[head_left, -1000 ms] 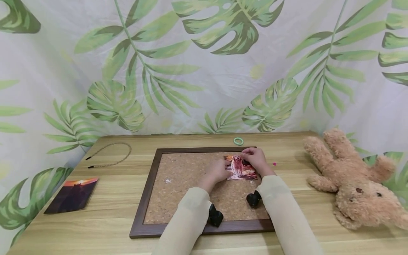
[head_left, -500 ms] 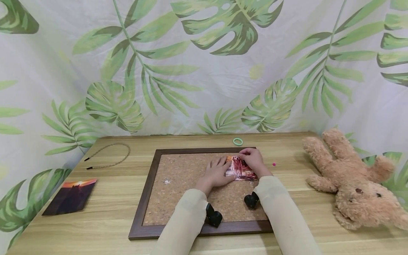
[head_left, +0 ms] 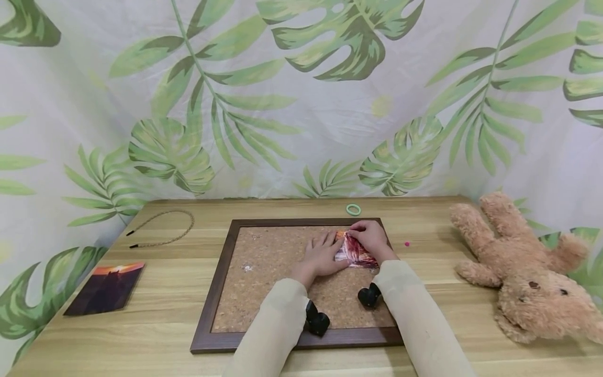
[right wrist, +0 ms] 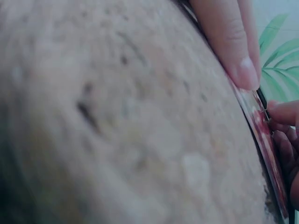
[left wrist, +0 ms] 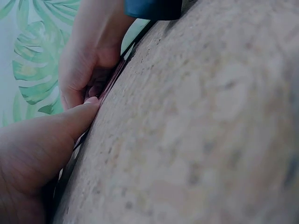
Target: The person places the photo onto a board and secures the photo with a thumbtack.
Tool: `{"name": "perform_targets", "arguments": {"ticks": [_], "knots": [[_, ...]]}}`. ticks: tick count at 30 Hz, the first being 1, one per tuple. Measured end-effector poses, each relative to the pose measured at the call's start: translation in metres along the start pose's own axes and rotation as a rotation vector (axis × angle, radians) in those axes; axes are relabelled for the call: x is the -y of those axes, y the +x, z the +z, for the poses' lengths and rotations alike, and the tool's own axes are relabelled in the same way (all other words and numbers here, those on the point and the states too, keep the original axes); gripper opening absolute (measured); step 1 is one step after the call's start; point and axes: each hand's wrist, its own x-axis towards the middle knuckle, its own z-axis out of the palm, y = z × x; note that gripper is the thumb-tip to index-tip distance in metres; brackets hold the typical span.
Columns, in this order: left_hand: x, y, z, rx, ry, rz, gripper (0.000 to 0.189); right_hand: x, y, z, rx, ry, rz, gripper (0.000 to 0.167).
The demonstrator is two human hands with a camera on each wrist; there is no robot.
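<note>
A photo of a dog in red and orange tones lies on the corkboard, in its upper right part. My left hand rests flat with spread fingers at the photo's left side, its thumb on the lower left edge. Over the photo's upper part is my right hand, fingers curled and tips together, covering much of the dog. Between those fingertips the right wrist view shows a thin pin, mostly hidden. That view also catches the left thumb pressing the photo's edge.
A second photo, of a sunset, lies left of the board. Behind it is a braided cord. A green ring sits beyond the frame. To the right are a small pink object and a teddy bear.
My left hand has gone from bent fingers at the photo's left edge to lying flat and spread. My right hand has shifted slightly left along the photo's upper part.
</note>
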Motion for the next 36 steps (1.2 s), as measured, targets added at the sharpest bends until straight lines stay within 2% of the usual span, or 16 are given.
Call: {"name": "perform_targets", "arguments": {"ticks": [6,10,14,18,26,31,36], "knots": [[0.0049,0.0044,0.0063,-0.019,-0.051,0.017,0.067,0.0001,0.0001,0.001,-0.009,-0.03,0.005,0.012],[0.0045,0.0035,0.0052,-0.026,-0.068,0.021,0.068,-0.0006,0.0017,0.0,-0.01,-0.043,-0.006,0.01],[0.0012,0.0007,0.001,-0.012,-0.036,0.005,0.065,-0.0026,0.0027,0.0009,-0.022,-0.063,-0.033,0.013],[0.0001,-0.0001,0.0001,-0.011,0.002,0.005,0.064,-0.0011,0.0009,0.0009,-0.022,-0.047,-0.009,0.011],[-0.0003,0.0004,0.0014,-0.024,0.006,0.006,0.065,0.0,-0.002,0.0004,-0.033,-0.06,-0.02,0.011],[0.0009,0.0016,0.0026,-0.029,0.006,0.009,0.065,-0.0036,-0.0017,0.0009,-0.046,0.009,-0.045,0.011],[0.001,0.0009,0.0027,-0.022,0.013,0.006,0.065,-0.0058,-0.0008,0.002,-0.054,0.183,-0.034,0.01]]}}
